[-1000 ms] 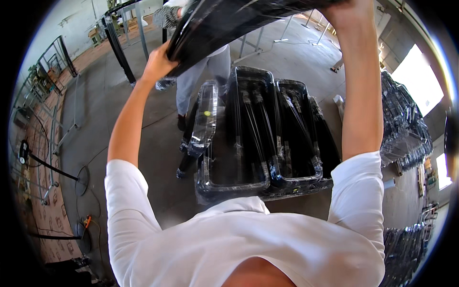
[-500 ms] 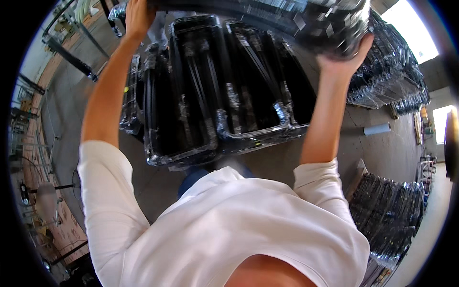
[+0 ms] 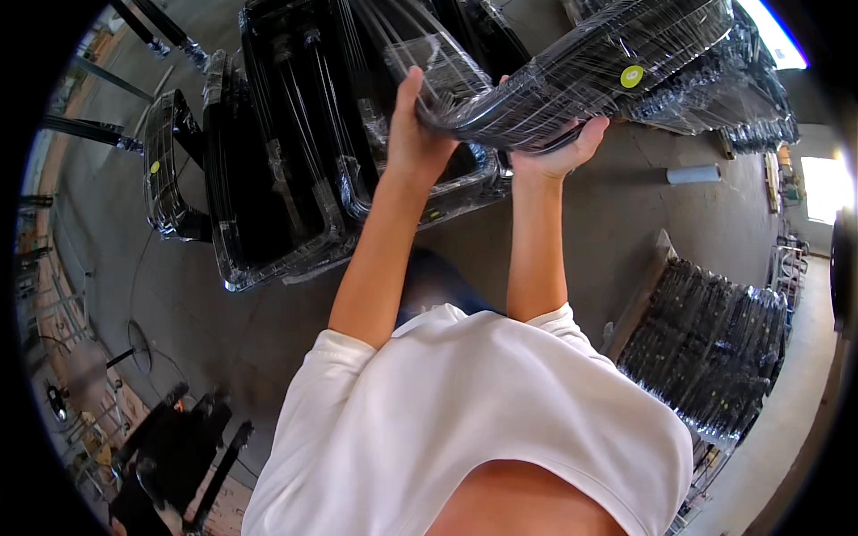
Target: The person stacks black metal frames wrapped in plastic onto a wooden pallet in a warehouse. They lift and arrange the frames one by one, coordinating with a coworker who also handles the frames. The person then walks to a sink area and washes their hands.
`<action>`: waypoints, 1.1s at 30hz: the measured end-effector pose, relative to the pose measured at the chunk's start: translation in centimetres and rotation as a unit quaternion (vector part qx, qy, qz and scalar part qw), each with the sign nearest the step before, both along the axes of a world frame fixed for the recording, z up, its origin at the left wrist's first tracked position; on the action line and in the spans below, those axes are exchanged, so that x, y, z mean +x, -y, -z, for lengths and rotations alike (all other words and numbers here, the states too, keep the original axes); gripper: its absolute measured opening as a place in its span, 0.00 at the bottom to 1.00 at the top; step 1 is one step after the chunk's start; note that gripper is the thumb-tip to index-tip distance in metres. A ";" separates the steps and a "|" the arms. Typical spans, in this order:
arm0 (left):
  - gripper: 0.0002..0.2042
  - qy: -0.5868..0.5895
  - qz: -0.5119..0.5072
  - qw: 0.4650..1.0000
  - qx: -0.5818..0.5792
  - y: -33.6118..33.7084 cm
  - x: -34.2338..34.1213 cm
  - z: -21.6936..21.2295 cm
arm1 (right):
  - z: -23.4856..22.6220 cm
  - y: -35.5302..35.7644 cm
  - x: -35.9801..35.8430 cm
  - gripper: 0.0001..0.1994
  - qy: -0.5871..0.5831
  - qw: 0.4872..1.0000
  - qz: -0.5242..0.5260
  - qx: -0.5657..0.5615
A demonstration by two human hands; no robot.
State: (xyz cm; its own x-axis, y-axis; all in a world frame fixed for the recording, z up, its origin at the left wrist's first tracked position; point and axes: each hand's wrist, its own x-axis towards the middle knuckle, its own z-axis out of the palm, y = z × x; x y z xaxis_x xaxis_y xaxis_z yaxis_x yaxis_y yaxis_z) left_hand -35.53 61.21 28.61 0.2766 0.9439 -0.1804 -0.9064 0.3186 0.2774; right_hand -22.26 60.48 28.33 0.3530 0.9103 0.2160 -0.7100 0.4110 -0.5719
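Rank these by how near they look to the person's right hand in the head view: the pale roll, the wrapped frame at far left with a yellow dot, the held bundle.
1. Held bundle: touching the right hand.
2. Pale roll: to the hand's right, apart from it.
3. Yellow-dotted frame: far left.

On the right I see a pale roll [image 3: 693,174] lying on the grey floor [image 3: 594,241], between a far stack [image 3: 760,94] in clear film and a near stack [image 3: 710,344] of dark wrapped pieces. A bright window [image 3: 828,189] glares at me beyond the roll. On my left, black posts [image 3: 170,29] slant in at the top, a round base [image 3: 140,347] sits lower, and a black rack [image 3: 179,456] fills the bottom corner, too blurred to make out fully.
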 end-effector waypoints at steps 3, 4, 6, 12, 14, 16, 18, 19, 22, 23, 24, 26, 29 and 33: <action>0.17 -0.017 0.061 0.998 -0.026 -1.0 3.1 2.2 | 0.5 -0.2 3.7 0.36 0.067 0.998 0.013 0.010; 0.15 -0.008 0.066 0.997 -0.041 -1.1 4.7 2.3 | 1.5 -0.4 5.6 0.36 0.046 0.999 0.007 0.013; 0.14 -0.023 0.068 0.996 -0.051 -1.5 8.1 2.8 | 3.4 -0.8 9.8 0.36 0.014 1.000 0.003 0.022; 0.05 -0.145 -0.003 0.985 -0.094 -2.6 21.2 3.0 | 2.4 -0.6 21.5 0.39 -0.046 0.998 0.016 -0.047; 0.10 -0.184 -0.007 0.975 -0.126 -2.6 25.0 3.1 | 2.2 -1.0 27.5 0.37 -0.047 0.998 -0.021 -0.037; 0.15 -0.248 -0.003 0.958 -0.143 -2.8 27.7 4.5 | 5.0 -0.9 32.3 0.33 -0.045 0.987 0.002 -0.151; 0.23 -0.306 -0.027 0.942 -0.137 -3.4 29.5 8.1 | 9.1 -1.1 34.9 0.30 -0.079 0.971 -0.023 -0.224; 0.22 -0.331 -0.017 0.929 -0.166 -3.5 29.8 9.3 | 11.4 -0.4 35.7 0.28 -0.113 0.959 -0.055 -0.254; 0.20 -0.353 -0.025 0.916 -0.191 -3.1 27.8 15.1 | 16.1 1.0 35.4 0.27 -0.191 0.905 -0.177 -0.335; 0.20 -0.371 -0.034 0.903 -0.214 -3.0 27.6 15.4 | 17.9 1.3 35.2 0.27 -0.221 0.886 -0.203 -0.353; 0.20 -0.414 -0.051 0.878 -0.235 -2.8 27.0 16.1 | 18.9 1.4 35.0 0.27 -0.219 0.883 -0.236 -0.342; 0.21 -0.455 -0.052 0.857 -0.236 -2.8 26.7 17.4 | 20.2 2.3 35.1 0.28 -0.212 0.875 -0.289 -0.326; 0.22 -0.537 -0.066 0.811 -0.222 -2.9 27.2 18.9 | 21.1 2.6 35.5 0.30 -0.213 0.857 -0.310 -0.354; 0.23 -0.686 -0.113 0.704 -0.146 -2.8 27.1 22.4 | 23.9 2.1 36.0 0.28 -0.217 0.835 -0.363 -0.353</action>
State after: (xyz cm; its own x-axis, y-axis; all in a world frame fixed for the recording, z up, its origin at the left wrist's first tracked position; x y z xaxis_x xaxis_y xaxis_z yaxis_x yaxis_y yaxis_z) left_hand -8.39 64.04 6.21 -0.4987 0.8030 -0.3264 0.1139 0.4341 0.8936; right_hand 13.74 58.33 4.39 -0.4414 0.7647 -0.4695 -0.8283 -0.5484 -0.1145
